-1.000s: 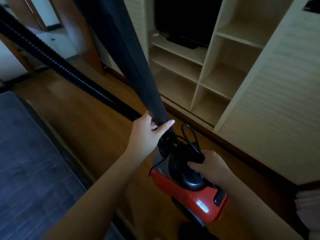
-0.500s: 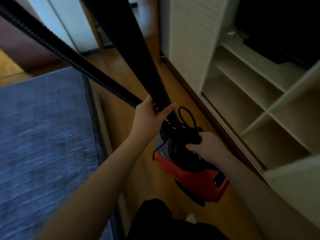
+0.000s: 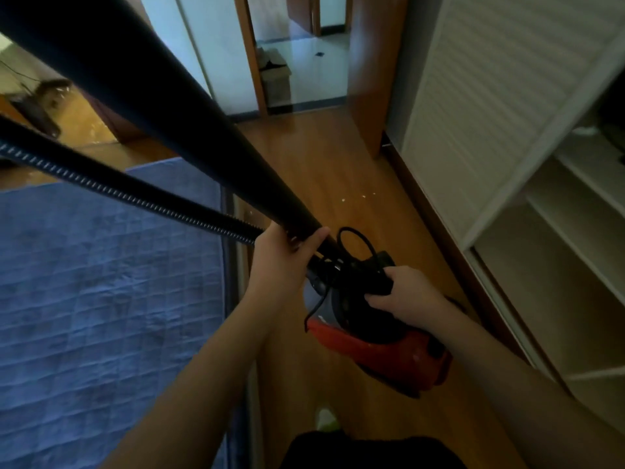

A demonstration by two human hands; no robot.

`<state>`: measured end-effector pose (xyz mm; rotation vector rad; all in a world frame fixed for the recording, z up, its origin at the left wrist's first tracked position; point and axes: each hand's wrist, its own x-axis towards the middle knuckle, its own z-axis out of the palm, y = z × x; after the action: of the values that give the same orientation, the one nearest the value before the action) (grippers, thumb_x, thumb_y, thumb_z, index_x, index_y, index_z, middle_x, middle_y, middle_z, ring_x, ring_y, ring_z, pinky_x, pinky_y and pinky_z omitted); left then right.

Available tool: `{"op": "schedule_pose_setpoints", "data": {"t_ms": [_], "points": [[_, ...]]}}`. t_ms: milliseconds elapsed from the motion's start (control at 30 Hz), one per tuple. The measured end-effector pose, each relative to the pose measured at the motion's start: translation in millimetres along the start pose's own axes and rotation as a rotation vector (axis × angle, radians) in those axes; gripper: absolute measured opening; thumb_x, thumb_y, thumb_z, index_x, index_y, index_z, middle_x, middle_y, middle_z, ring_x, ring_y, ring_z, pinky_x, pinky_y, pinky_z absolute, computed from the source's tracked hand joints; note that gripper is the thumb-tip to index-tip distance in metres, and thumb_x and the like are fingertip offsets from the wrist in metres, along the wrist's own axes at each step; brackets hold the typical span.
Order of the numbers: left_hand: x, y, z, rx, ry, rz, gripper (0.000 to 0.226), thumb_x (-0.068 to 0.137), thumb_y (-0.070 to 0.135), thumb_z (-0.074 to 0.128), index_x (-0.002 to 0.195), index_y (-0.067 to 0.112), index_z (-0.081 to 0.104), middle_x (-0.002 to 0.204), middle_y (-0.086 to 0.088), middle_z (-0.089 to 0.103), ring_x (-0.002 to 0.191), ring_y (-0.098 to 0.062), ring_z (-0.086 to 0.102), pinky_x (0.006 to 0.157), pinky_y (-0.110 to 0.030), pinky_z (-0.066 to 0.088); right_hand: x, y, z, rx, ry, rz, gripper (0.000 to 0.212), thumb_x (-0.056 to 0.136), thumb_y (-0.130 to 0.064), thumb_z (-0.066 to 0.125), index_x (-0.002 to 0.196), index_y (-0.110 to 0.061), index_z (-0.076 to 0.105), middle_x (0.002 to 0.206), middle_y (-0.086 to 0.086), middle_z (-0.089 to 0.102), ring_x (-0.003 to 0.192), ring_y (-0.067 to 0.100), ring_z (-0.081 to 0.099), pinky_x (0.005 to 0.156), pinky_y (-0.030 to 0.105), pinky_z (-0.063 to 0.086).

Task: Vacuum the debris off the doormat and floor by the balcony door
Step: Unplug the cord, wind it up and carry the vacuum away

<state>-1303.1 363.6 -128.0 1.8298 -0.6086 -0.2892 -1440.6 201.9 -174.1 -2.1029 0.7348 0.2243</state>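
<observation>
A red and black canister vacuum [image 3: 389, 350] hangs above the wooden floor [image 3: 324, 170]. My right hand [image 3: 402, 292] grips its black top handle together with a bundle of black cord [image 3: 355, 245]. My left hand [image 3: 284, 258] holds the lower end of the dark wand tube [image 3: 162, 110], which rises to the upper left past the camera. A ribbed black hose [image 3: 128, 194] runs off to the left from near that hand. A few small white specks of debris [image 3: 358, 197] lie on the floor ahead. No doormat or balcony door is in view.
A bed with a blue quilt [image 3: 101, 292] fills the left side. White shelving and a louvred cabinet door [image 3: 500, 106] line the right wall. An open doorway [image 3: 304, 62] with a cardboard box [image 3: 275, 76] lies ahead. My foot [image 3: 326, 419] is below.
The view has swung left from the shelves toward the doorway and along the aisle beside the bed. Both hands keep their holds on the wand and the vacuum.
</observation>
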Motion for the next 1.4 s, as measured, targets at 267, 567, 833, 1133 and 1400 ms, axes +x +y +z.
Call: {"op": "schedule_pose_setpoints", "data": {"t_ms": [267, 567, 833, 1133, 1400], "points": [[148, -2, -21, 0.005, 0.009, 0.034, 0.021, 0.086, 0.017, 0.075, 0.103, 0.011, 0.065, 0.090, 0.016, 0.067, 0.082, 0.017, 0.062, 0.068, -0.002, 0.046, 129, -66, -50, 0.029, 0.041, -0.070, 0.017, 0.085, -0.031, 0.072, 0.102, -0.029, 0.067, 0.093, -0.013, 0.066, 0.086, 0.006, 0.062, 0.071, 0.023, 0.055], [325, -20, -17, 0.122, 0.125, -0.009, 0.029, 0.087, 0.030, 0.073, 0.108, 0.013, 0.064, 0.094, 0.015, 0.066, 0.084, 0.020, 0.059, 0.066, 0.000, 0.045, 307, -104, -113, 0.026, -0.053, -0.137, 0.026, 0.083, -0.028, 0.073, 0.108, -0.021, 0.071, 0.088, -0.009, 0.069, 0.080, 0.007, 0.066, 0.058, 0.018, 0.049], [468, -25, -26, 0.174, 0.244, -0.066, 0.031, 0.085, 0.037, 0.073, 0.105, 0.014, 0.067, 0.095, 0.012, 0.070, 0.087, 0.009, 0.064, 0.068, -0.002, 0.047, 449, -162, -168, -0.040, -0.120, -0.205, 0.024, 0.085, -0.031, 0.071, 0.108, -0.025, 0.069, 0.093, -0.012, 0.064, 0.087, 0.009, 0.061, 0.062, 0.015, 0.047], [643, -80, -72, 0.152, 0.245, -0.069, 0.028, 0.086, 0.028, 0.074, 0.105, 0.009, 0.067, 0.089, 0.016, 0.065, 0.077, 0.024, 0.057, 0.065, 0.002, 0.042, 629, -241, -177, -0.033, -0.117, -0.206, 0.022, 0.083, -0.031, 0.074, 0.104, -0.027, 0.070, 0.091, -0.013, 0.068, 0.083, 0.003, 0.064, 0.063, 0.018, 0.051], [794, -114, -132, 0.155, 0.233, -0.066, 0.034, 0.084, 0.034, 0.075, 0.106, 0.010, 0.068, 0.096, 0.010, 0.071, 0.085, 0.014, 0.062, 0.069, 0.000, 0.043, 761, -317, -183, 0.039, -0.116, -0.173, 0.022, 0.085, -0.033, 0.073, 0.106, -0.026, 0.071, 0.093, -0.009, 0.070, 0.082, 0.010, 0.066, 0.059, 0.018, 0.048]]}}
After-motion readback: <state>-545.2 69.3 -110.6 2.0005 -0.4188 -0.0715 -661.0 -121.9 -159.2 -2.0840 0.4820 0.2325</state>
